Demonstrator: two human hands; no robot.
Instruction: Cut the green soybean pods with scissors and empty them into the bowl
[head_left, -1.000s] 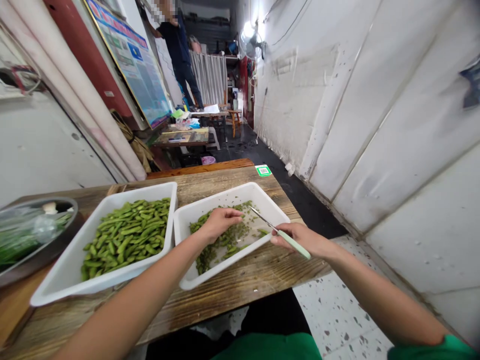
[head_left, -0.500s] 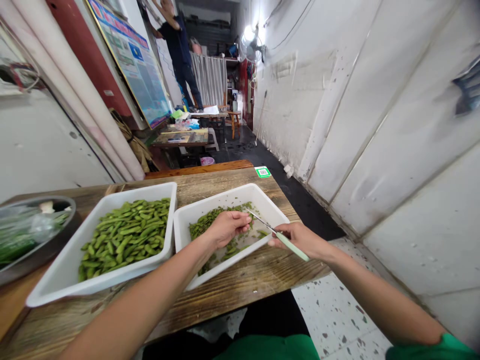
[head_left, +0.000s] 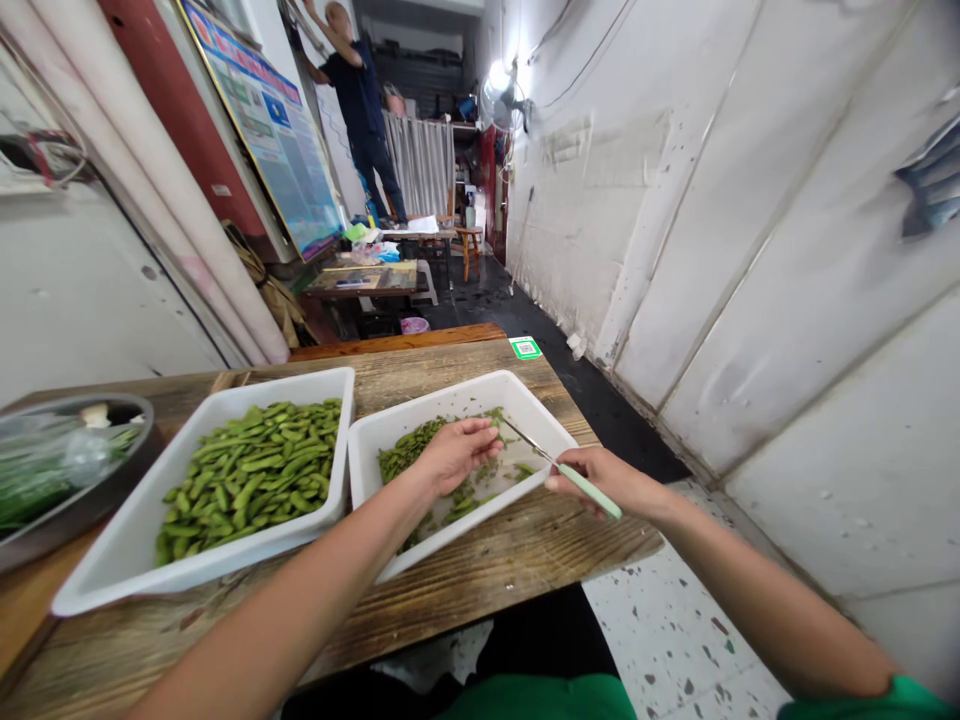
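My right hand [head_left: 600, 478] grips a pair of scissors [head_left: 592, 492] with pale green handles, at the right corner of a white tray. The metal blades point up and left toward my left hand [head_left: 465, 452]. That hand hovers over the same tray [head_left: 536, 405] with thumb and fingers pressed together; whatever they pinch is too small to make out. Under it lie green pods and trimmed bits [head_left: 409, 448], partly covered by my hand and forearm. To the left, a second white tray [head_left: 112, 555] holds a heap of green soybean pods [head_left: 259, 465].
A metal bowl [head_left: 150, 440] with bagged greens stands at the far left of the wooden table [head_left: 525, 545]. A green QR-code card [head_left: 525, 347] lies at the back corner. Beyond, a person [head_left: 364, 110] stands on a farther table, arms raised. A white wall runs along the right.
My right hand and the scissors have shifted slightly right, and the blade tips now sit a little farther from my left fingertips. The trays have stayed in place.
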